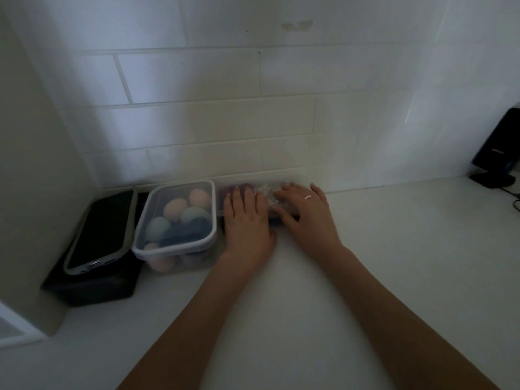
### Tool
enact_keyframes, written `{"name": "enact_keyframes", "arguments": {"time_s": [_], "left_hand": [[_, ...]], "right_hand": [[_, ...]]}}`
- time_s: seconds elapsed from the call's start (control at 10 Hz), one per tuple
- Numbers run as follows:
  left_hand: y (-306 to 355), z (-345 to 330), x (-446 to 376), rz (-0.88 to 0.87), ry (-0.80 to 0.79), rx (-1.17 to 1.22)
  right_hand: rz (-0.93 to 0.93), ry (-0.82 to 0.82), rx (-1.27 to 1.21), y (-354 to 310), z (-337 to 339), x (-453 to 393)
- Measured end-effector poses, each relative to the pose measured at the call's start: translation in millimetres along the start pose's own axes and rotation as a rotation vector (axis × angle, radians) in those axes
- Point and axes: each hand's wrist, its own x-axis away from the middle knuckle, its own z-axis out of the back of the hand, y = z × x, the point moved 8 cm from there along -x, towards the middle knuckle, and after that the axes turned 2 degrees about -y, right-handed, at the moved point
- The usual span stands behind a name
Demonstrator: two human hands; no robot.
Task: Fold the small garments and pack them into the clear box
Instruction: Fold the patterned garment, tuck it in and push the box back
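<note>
A clear plastic box stands against the tiled wall on the white counter. Under its lid I make out a white lacy garment and a dark red one. My left hand lies flat on the left part of the lid, fingers straight. My right hand, with a ring on one finger, lies flat on the right part, fingers spread. Both hands press on the lid and hide most of the box.
Left of it stands a second clear box, lidded, holding rolled pink, pale blue and dark blue garments. A black container with a grey-rimmed lid fills the corner. A black device with a cable stands at the far right.
</note>
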Motion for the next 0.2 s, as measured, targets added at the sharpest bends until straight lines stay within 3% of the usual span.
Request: {"name": "enact_keyframes", "arguments": {"time_s": [0.1, 0.2], "left_hand": [[2.3, 5.3, 1.5, 0.015, -0.027, 0.08], [7.6, 40.9, 8.6, -0.024, 0.07, 0.455]], "right_hand": [[-0.091, -0.035, -0.282, -1.4, 10.6, -6.4], [-0.233, 0.078, -0.794, -0.6, 60.3, -26.6]]}}
